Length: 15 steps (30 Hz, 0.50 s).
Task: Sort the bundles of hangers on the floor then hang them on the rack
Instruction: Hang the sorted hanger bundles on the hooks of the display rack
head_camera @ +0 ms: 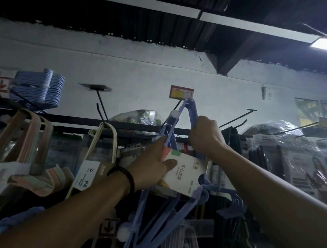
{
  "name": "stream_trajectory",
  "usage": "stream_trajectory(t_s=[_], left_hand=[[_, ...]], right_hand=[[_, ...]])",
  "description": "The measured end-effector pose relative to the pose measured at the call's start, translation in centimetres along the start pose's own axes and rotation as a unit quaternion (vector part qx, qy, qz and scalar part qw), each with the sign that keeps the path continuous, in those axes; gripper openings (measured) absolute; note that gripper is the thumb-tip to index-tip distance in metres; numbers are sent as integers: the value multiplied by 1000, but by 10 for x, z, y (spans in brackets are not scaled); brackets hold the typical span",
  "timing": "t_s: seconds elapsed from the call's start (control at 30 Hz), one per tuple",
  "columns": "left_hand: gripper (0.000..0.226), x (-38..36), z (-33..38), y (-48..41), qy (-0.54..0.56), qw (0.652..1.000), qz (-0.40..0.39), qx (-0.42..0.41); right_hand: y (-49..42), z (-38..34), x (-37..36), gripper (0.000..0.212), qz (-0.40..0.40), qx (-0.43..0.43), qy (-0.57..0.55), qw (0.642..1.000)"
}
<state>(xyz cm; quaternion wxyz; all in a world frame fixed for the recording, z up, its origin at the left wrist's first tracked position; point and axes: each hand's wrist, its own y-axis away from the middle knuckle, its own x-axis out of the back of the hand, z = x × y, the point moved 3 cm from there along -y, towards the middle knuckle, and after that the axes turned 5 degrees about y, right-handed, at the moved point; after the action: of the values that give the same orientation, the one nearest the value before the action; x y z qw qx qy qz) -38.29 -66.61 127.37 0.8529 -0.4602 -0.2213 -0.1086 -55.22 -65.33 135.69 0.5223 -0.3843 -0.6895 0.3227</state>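
Both arms raised toward the rack point(133, 126), blue hanger bundle point(190, 103) held up at its rail, right hand point(206, 137) curled round one blue side, left hand point(151, 167) (beaded bracelet point(124, 175) at wrist) pinching the white label point(189, 173), thumb pressed flat.

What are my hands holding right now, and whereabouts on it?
Both hold one bundle of blue hangers. The left hand pinches it at the white paper label; the right hand grips the hangers' upper side, just below the top corner.
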Motion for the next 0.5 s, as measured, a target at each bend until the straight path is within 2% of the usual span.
stream_trajectory(t_s=[0.07,0.17,0.3,0.5], left_hand=[[68,-1,-8,-2,-8,1000,5,-14],[72,-2,-15,-5,-14,1000,5,-20],[69,2,-26,-17,-25,999,24,-19],[77,-3,-49,-32,-64,998,21,10]], right_hand=[[3,-4,-1,2,22,22,-16,999],[3,-13,-5,16,29,58,-15,998],[-4,-18,-18,28,30,52,-32,998],[-20,-9,-54,29,13,57,-13,998]])
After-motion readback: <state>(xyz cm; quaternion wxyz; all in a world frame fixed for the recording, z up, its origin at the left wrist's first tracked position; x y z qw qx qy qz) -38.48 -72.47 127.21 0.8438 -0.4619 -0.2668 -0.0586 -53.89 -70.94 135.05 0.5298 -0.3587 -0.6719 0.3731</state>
